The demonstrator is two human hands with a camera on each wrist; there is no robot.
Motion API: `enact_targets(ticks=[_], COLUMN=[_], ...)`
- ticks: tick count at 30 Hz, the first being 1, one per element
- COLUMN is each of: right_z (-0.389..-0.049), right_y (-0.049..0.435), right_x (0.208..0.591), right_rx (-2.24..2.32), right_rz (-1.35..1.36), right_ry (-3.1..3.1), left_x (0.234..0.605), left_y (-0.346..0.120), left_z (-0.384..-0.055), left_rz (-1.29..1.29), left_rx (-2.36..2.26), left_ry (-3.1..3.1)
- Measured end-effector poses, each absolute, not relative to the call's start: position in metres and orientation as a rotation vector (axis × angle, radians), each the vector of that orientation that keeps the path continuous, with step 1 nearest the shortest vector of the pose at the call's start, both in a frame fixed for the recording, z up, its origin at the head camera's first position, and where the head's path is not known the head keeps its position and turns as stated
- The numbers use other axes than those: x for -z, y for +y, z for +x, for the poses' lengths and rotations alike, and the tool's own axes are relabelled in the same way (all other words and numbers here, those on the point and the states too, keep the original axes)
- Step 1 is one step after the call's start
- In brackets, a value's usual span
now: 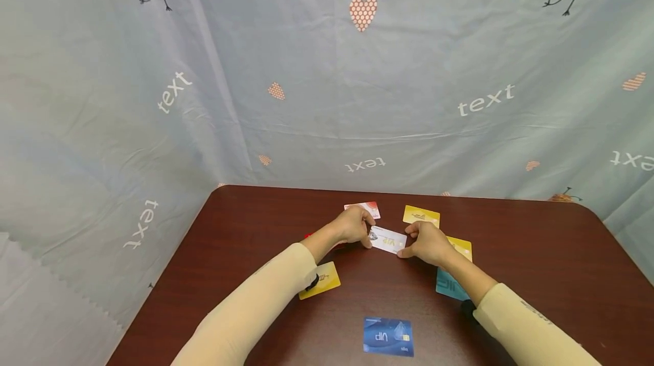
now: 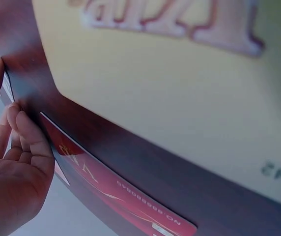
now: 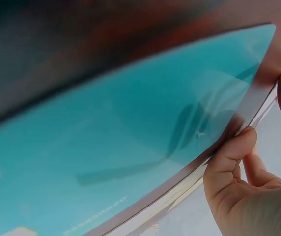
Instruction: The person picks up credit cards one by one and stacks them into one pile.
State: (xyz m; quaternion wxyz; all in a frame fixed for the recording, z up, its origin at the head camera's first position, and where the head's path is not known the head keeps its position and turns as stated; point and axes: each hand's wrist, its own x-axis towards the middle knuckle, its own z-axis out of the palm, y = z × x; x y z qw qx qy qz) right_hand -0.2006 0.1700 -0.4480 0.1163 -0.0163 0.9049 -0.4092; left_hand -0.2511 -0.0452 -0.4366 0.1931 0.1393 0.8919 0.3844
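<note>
A white card with gold VIP lettering lies between the two hands in the head view. My left hand holds its left end, with thumb and index finger at the near and far corners. At the opposite end my right hand grips it the same way. Beneath the left wrist a red card is mostly hidden from the head view. A white and red card lies just beyond the left fingers. By the right hand are two yellow cards, one behind it and one partly covered by it.
Under the right wrist lies a teal card, partly covered. Another yellow card is beside the left sleeve. Nearer the body a blue VIP card rests on the dark wooden table. A patterned curtain hangs behind the table.
</note>
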Motion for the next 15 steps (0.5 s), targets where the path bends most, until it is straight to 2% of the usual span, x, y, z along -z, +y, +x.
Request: enact_targets(ticks=[15], right_z=[-0.2055], right_y=[0.1659], right_x=[0.446], right_rx=[1.127], right_rz=[-0.076], right_ry=[2.644], left_x=[0.4371], left_y=[-0.0462], left_z=[-0.2511], left_rz=[0.394], left_rx=[-1.035], left_ry=[2.527])
